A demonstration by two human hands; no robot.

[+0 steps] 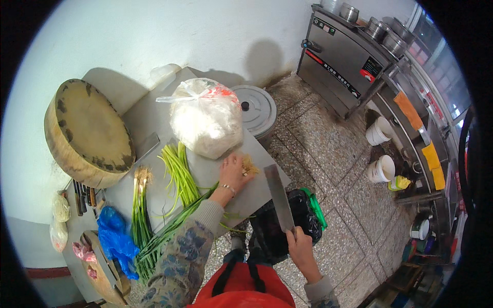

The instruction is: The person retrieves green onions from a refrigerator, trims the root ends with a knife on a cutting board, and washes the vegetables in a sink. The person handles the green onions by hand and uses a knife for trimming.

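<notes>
My left hand presses on a bunch of green onions at the right corner of the metal tabletop. The pale roots stick out past my fingers, and the green leaves run back under my forearm. In my right hand is a cleaver, held by its handle over the floor side of the table with its broad blade pointing up and away. A second bunch of green onions lies to the left, roots away from me. Between the two bunches are bright green garlic shoots or similar stalks.
A large tied plastic bag stands behind my left hand. A round thick chopping block leans on the wall. Below the cleaver is a black-lined bin. Meat and another knife lie on a wooden board beside a blue bag.
</notes>
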